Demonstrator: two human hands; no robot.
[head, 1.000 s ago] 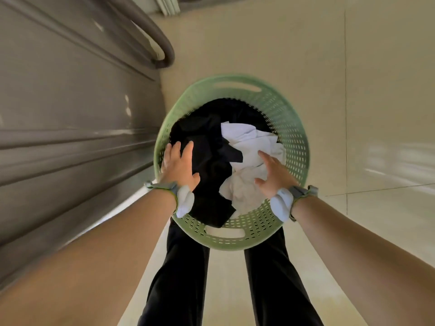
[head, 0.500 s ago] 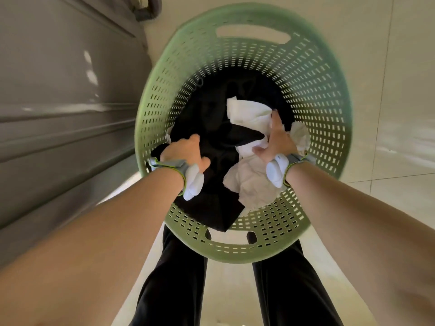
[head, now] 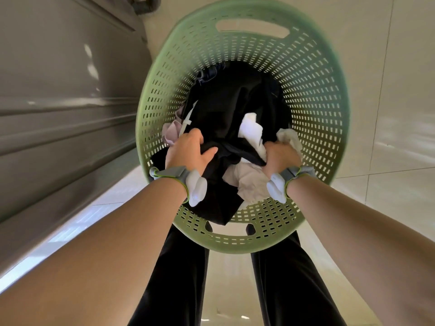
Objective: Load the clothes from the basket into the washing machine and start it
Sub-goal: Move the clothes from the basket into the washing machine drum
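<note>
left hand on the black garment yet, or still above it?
Touching. The head view shows the left hand closed on the black garment inside the green laundry basket, fingers curled into the fabric and dark cloth bunched under the thumb.

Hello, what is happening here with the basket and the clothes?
A person is bending over a green laundry basket that stands on a pale tiled floor, beside a grey panelled wall. Both hands are inside it. The left hand is closed on a black garment, and the right hand is closed on white cloth. The clothes are not out of the basket yet, and no washing machine shows in this view.
</note>
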